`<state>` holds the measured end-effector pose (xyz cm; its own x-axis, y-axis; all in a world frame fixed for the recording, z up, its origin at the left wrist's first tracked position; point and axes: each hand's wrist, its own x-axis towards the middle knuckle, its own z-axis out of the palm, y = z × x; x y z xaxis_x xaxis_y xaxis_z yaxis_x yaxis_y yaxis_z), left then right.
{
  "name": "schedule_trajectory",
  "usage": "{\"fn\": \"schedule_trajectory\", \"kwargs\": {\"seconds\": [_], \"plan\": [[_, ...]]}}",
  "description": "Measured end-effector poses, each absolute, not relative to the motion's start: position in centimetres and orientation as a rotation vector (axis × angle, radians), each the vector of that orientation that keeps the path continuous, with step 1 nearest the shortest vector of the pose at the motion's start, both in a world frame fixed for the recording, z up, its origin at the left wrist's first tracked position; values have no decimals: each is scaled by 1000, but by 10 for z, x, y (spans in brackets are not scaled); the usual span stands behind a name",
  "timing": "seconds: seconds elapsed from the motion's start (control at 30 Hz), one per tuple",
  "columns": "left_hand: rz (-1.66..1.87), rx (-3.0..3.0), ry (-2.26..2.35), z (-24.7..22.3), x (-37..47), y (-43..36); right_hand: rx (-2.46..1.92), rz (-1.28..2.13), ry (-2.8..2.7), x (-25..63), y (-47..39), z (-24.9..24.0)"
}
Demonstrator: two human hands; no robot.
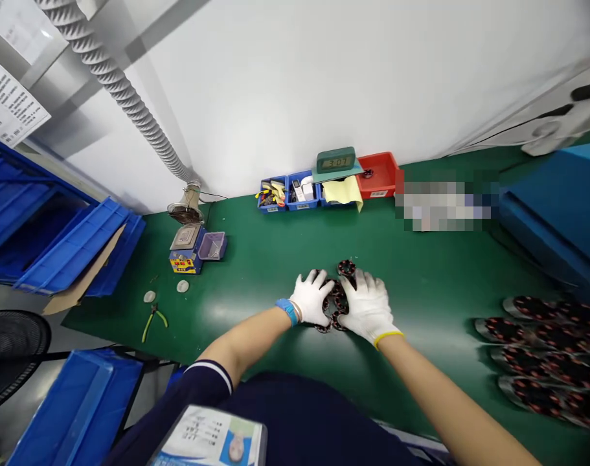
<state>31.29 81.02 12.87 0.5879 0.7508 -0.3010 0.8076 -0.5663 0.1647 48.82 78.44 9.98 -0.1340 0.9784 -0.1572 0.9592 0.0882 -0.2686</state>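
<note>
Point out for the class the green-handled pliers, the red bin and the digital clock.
green-handled pliers [153, 320]: head view, on the handles.
red bin [383, 173]: head view, on its inner floor.
digital clock [336, 160]: head view, on its display.

White wall [324, 77] behind green worktop [256, 259]

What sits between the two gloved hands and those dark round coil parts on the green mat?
Nothing visible does. The left hand and right hand already rest on the cluster of coil parts, one on each side, on the green mat. Their palms hide part of the cluster, so the grip cannot be told.
</note>
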Motion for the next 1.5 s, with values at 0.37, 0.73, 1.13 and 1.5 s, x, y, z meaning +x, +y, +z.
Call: {"fn": "schedule_trajectory", "kwargs": {"seconds": [0.37,0.73,1.13,1.5], "plan": [[-416,2480,1228,132,309,809,-2025,830,-2556,500,830,115],[-368,2025,1780,131,240,718,-1834,998,-2775,432,747,108],[-217,1836,1959,123,177,680,-1506,730,-2833,339,724,74],[-106,1862,1795,104,100,688,-1210,623,-2982,302,751,16]]}}
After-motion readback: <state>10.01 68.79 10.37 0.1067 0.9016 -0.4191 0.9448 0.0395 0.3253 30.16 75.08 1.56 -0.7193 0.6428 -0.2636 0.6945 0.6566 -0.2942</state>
